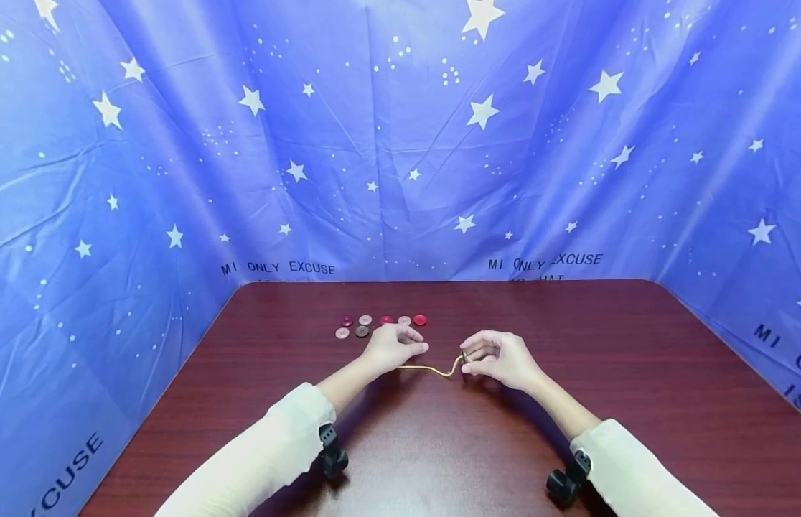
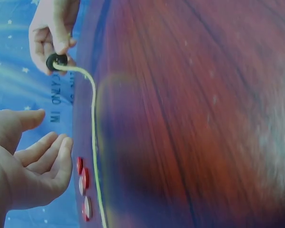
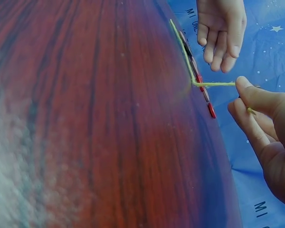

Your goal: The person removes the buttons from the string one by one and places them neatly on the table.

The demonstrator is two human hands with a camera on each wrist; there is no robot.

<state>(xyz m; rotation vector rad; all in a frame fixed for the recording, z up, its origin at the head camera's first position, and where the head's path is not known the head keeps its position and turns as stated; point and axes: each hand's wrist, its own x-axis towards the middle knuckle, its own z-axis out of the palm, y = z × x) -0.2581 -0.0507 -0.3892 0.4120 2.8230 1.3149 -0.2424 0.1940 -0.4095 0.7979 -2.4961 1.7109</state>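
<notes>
My right hand (image 1: 504, 359) pinches a dark round button (image 2: 56, 61) between thumb and fingers, a little above the table. A yellow cord (image 1: 433, 369) runs through the button. Its short knotted end (image 3: 251, 110) pokes out on the palm side, while the long part trails left and lies on the wood. My left hand (image 1: 390, 348) hovers left of the right one, fingers loosely bent and holding nothing, as the left wrist view shows. In the head view it covers part of the cord. Just behind it lie a red button (image 1: 420, 319) and a pale pink button (image 1: 405, 320).
Farther left in the same two rows are a dark red button (image 1: 347, 321), a pale button (image 1: 342, 333) and a brown button (image 1: 362, 331). The brown table (image 1: 400, 445) ends at the back against a blue star-printed curtain (image 1: 375, 143).
</notes>
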